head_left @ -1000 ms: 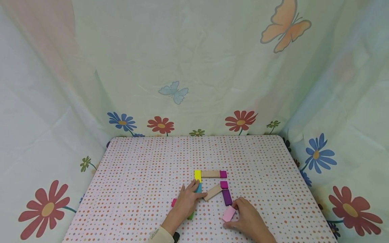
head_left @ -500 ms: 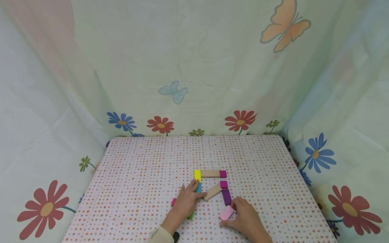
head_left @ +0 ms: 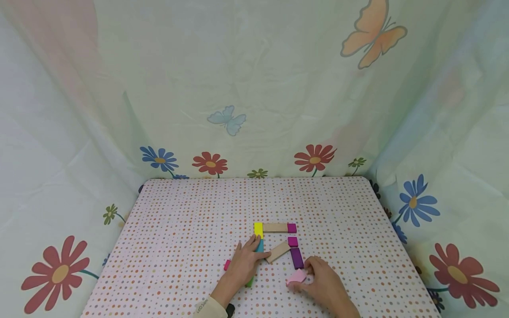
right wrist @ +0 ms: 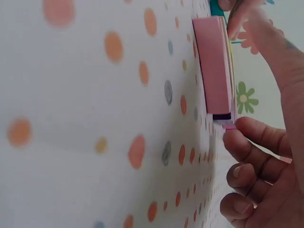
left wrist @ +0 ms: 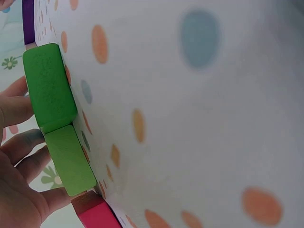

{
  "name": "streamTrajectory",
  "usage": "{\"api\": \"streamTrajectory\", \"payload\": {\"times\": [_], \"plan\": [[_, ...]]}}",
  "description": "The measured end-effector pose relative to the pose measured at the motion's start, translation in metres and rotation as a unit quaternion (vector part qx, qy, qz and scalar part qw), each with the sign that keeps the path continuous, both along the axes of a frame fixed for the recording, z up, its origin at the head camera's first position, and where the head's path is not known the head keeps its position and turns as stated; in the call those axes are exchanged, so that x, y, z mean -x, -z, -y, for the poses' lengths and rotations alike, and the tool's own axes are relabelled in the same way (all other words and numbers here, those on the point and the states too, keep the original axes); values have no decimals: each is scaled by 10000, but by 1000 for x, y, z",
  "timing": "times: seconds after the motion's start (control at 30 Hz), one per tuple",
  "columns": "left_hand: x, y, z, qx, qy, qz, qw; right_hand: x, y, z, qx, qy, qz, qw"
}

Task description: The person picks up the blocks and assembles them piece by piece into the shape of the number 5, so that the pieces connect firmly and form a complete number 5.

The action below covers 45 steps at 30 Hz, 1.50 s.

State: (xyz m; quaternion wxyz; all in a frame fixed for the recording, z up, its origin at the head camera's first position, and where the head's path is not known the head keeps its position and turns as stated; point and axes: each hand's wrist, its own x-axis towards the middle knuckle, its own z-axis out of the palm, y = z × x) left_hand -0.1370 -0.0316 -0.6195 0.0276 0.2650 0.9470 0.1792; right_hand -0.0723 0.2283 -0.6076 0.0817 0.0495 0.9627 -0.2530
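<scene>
My left hand (head_left: 243, 261) lies over a column of wooden blocks, fingers extended. A yellow block (head_left: 258, 229) and a blue block (head_left: 260, 246) show past its fingertips, and its thumb reaches a bare wood block (head_left: 278, 252). The left wrist view shows a dark green block (left wrist: 50, 85), a light green block (left wrist: 71, 159) and a hot pink block (left wrist: 99, 213) beside the hand. My right hand (head_left: 326, 285) is at a light pink block (head_left: 297, 275): the thumb overlaps its near side, while the other fingers stand off its far end. A purple block (head_left: 296, 258) lies just beyond.
Another bare wood plank (head_left: 275, 228) runs from the yellow block to a magenta block (head_left: 292, 228). A second magenta block (head_left: 293, 242) sits above the purple one. All lie on a dotted tabletop (head_left: 191, 212), with printed curtains (head_left: 254, 88) around its back and sides.
The light pink block has turned and shifted slightly left. My right thumb now covers its near edge, and the fingers have spread off it. My left hand has stayed put.
</scene>
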Motion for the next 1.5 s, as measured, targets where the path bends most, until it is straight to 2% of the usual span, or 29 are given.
{"api": "streamTrajectory", "payload": {"times": [0.17, 0.33, 0.43, 0.63, 0.97, 1.37, 1.5], "plan": [[-1, 0, 0, -21, 8, 51, 10000, 8, 5, -10, 425, 3, -413, 9982], [0, 0, -1, -70, 25, 109, 9999, 20, 13, -22, 1196, -101, -936, 9884], [0, -1, 0, -72, 31, 122, 9999, 27, 14, -28, 1516, -220, -1016, 9830], [0, -1, 0, -31, 5, 99, 9999, 40, 17, -33, 1506, -635, -1102, 9804], [-1, -1, 0, -68, -47, 224, 9997, 51, 21, -33, 1786, -1509, -1670, 9578], [-1, -2, 0, -101, -31, 234, 9997, 57, 19, -32, 1301, -1871, -1191, 9664], [0, -2, 0, -83, -28, 234, 9997, 57, 20, -32, 1152, -1935, -1208, 9668]]}}
